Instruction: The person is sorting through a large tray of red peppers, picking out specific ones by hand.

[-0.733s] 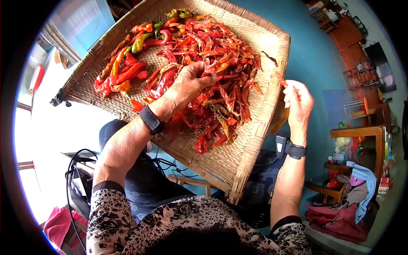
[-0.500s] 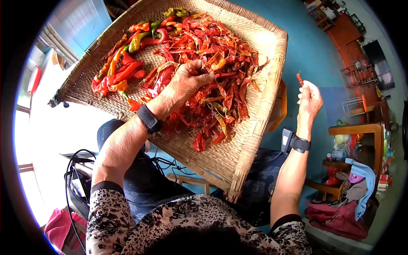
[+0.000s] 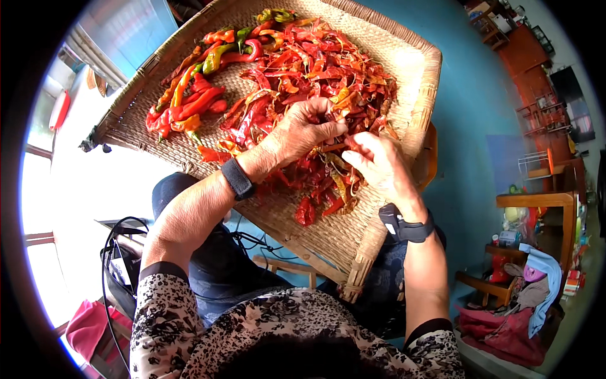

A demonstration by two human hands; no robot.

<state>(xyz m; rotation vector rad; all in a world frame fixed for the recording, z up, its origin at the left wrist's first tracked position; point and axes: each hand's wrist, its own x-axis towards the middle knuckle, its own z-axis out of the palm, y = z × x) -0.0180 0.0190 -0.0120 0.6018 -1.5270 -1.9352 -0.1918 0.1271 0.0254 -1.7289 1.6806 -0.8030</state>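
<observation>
A shallow woven basket (image 3: 420,82) lies across my lap, tilted. Dried red chili peppers (image 3: 309,60) are heaped over its middle and right side. Over that heap, my left hand (image 3: 303,132) has thumb and fingers closed at an orange-yellow dried chili pepper (image 3: 341,101); the grip itself is partly hidden. Close by on its right, my right hand (image 3: 385,164) pinches thumb and forefinger together, with a bit of dried red chili (image 3: 348,141) showing at the tips. Fresher, plumper red and green peppers (image 3: 201,104) form a separate group at the basket's left.
Beyond the basket is a blue floor (image 3: 467,107). A wooden chair (image 3: 536,200) piled with bags and cloths stands at the right. To the left, a black cable (image 3: 104,271) hangs beside a dark bag, near a pink cloth (image 3: 91,328). An orange-yellow object shows under the basket's right edge.
My right hand has come in from beyond the basket's right edge, where it held up a small red chili, to beside my left hand. The left hand has shifted slightly right.
</observation>
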